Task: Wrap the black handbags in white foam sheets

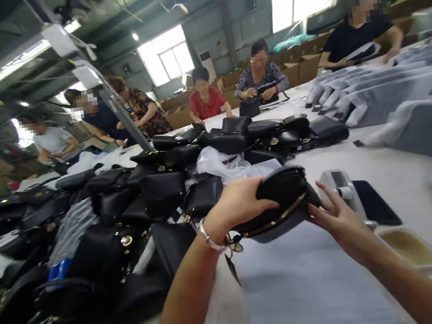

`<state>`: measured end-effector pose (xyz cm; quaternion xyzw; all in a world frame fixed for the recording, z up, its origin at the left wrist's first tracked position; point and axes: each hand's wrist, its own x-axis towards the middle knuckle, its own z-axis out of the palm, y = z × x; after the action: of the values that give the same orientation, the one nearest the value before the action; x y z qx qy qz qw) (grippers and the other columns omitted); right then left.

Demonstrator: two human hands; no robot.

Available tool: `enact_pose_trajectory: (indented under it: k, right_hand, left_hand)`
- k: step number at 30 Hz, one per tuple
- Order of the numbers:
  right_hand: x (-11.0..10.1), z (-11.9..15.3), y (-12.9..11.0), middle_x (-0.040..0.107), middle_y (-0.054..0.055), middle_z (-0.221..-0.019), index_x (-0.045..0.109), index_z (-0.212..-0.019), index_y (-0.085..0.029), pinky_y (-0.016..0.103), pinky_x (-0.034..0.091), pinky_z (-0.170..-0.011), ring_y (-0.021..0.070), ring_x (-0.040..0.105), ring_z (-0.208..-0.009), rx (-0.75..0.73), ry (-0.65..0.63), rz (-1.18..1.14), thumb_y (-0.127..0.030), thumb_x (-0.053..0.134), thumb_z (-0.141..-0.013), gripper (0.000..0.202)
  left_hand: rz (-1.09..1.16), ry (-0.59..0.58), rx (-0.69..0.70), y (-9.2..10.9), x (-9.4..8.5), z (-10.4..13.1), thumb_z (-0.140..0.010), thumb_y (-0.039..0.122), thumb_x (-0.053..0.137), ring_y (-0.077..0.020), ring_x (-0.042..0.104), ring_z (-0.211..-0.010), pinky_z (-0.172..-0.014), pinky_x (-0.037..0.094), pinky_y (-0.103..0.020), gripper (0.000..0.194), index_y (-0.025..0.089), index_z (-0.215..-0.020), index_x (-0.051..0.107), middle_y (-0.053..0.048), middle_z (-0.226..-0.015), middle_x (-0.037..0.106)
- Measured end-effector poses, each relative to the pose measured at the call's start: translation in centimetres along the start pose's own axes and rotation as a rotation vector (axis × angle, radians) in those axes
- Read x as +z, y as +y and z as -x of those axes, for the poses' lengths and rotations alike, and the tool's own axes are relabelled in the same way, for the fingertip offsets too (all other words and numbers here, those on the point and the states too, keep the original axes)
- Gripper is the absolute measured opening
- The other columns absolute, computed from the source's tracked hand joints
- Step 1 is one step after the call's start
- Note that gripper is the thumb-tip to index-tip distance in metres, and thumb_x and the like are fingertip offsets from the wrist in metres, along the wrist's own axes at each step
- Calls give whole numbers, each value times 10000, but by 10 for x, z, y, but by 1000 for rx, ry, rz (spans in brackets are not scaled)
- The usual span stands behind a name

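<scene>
Head view: holding black bag [286, 189] between left hand [243, 201] and right hand [338, 214], piled bags [163, 192] toward nine o'clock.

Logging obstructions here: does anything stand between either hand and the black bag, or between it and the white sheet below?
Nothing visible does: the left hand and right hand touch the black bag, and no other object shows between it and the white sheet.
</scene>
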<state>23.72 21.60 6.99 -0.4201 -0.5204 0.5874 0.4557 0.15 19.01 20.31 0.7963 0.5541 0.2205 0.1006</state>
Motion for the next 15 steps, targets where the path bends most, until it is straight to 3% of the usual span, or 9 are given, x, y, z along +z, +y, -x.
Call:
enact_pose_trajectory:
  k: [3, 5, 8, 11, 13, 15]
  right_hand:
    - [-8, 21, 52, 438, 114, -1491, 371, -1463, -288, 530, 419, -1076, 357, 469, -1319, -64, 90, 360, -608, 682, -754, 838]
    - [-15, 30, 75, 427, 139, -1494, 448, -1421, -231, 568, 325, -1126, 394, 404, -1358, -161, 143, 604, -668, 667, -703, 868]
    - [-21, 34, 83, 474, 167, -1454, 355, -1480, -205, 583, 357, -1096, 409, 483, -1292, -134, 161, 693, -700, 652, -687, 981]
    - [-22, 28, 76, 551, 151, -1388, 387, -1462, -244, 582, 418, -1043, 406, 571, -1199, -52, 146, 672, -717, 645, -688, 943]
    - [-23, 25, 76, 580, 140, -1360, 435, -1435, -255, 589, 416, -1042, 403, 604, -1156, -35, 157, 667, -719, 639, -697, 895]
    - [-25, 25, 79, 605, 122, -1335, 450, -1433, -257, 560, 443, -1032, 382, 633, -1117, -90, 197, 658, -681, 648, -723, 850]
  left_hand:
    - [-23, -115, -38, -17, 55, 15, -686, 442, 793, -270, 698, -789, -703, 510, -302, 374, 233, -993, 743, -58, -837, 751]
    - [29, -140, -10, -21, 84, 18, -714, 480, 770, -278, 701, -860, -752, 514, -312, 472, 263, -1127, 700, -58, -928, 758]
    - [128, -92, 69, -17, 102, 14, -781, 472, 723, -282, 679, -1016, -875, 502, -342, 627, 290, -1354, 545, -66, -1144, 724]
    - [376, 126, 58, -21, 98, 16, -859, 447, 651, -228, 652, -1099, -975, 465, -312, 446, 273, -1268, 618, -52, -1189, 709]
    - [566, 389, -148, -37, 96, 26, -896, 455, 594, -199, 682, -1013, -939, 491, -292, 309, 222, -1062, 709, -62, -1062, 744]
    - [648, 617, -406, -62, 100, 45, -940, 465, 497, -188, 704, -881, -844, 537, -298, 360, 170, -931, 705, -86, -927, 746]
